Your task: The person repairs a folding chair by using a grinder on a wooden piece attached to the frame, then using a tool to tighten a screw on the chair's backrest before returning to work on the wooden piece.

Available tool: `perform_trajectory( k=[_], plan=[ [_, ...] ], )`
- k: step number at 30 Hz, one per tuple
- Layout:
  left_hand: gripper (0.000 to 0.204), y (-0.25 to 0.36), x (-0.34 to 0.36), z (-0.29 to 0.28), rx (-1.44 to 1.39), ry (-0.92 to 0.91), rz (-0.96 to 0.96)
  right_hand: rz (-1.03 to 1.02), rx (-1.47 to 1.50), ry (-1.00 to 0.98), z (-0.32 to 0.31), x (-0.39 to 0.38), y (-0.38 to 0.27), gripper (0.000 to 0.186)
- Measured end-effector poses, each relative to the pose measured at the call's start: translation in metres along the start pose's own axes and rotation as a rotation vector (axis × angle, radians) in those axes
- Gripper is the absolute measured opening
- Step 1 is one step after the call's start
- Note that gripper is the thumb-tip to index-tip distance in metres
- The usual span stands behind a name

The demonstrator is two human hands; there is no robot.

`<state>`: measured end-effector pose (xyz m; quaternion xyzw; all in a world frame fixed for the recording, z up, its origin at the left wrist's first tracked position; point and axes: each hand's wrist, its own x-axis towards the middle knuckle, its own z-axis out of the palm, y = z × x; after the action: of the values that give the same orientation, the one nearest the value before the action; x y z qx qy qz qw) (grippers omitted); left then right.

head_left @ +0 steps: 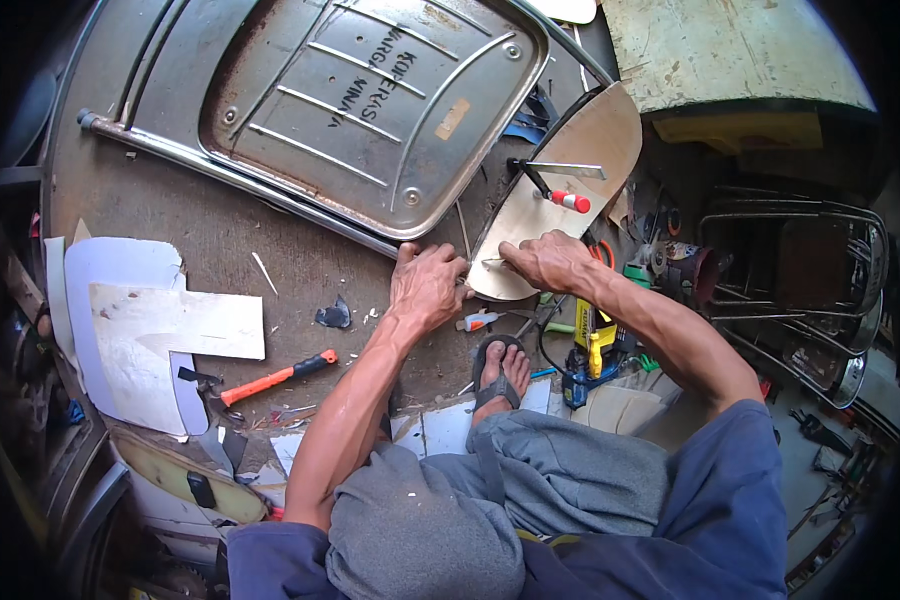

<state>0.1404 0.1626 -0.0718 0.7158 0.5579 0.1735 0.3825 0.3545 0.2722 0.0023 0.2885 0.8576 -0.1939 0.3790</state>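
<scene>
A pale, curved plywood board (555,228) lies slantwise in front of me, with a metal clamp (568,200) with a red-tipped handle resting across it. Over the board's near end, my right hand (550,262) is closed in a pinch around a small thin piece, too small to name. My left hand (427,287) is curled beside the board's near left edge, close to the chair frame's tube; what its fingers grip, if anything, is hidden. Just beyond it lies a metal folding chair (370,100) with a ribbed, rusty-edged panel and dark hand lettering.
An orange-handled hammer (280,378) and white cut sheets (130,340) lie to the left. Near my sandalled foot (500,370) are a small glue bottle (478,321) and a yellow-and-blue power tool (592,350). Stacked metal chair frames (795,290) stand at right.
</scene>
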Motion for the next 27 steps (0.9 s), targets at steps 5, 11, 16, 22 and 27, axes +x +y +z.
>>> perform_trajectory(
  k=[5,11,16,22,27],
  plan=[
    [0.035,0.001,0.001,-0.001,0.004,-0.032,-0.012,-0.056,-0.025,-0.066,-0.003,0.012,0.008,0.02],
    [0.033,0.0,0.001,0.002,-0.02,0.016,-0.014,-0.192,-0.251,-0.152,-0.021,0.03,0.014,0.016],
    [0.035,0.001,0.002,0.0,-0.018,-0.03,-0.036,-0.149,-0.203,-0.052,-0.009,0.034,-0.001,0.018],
    [0.038,0.006,0.003,-0.005,-0.01,-0.001,-0.036,-0.176,-0.131,-0.151,-0.032,0.032,0.009,0.023],
    [0.042,0.008,0.007,0.002,0.001,-0.029,-0.097,-0.127,0.006,-0.129,-0.015,0.011,0.014,0.024]
  ],
)
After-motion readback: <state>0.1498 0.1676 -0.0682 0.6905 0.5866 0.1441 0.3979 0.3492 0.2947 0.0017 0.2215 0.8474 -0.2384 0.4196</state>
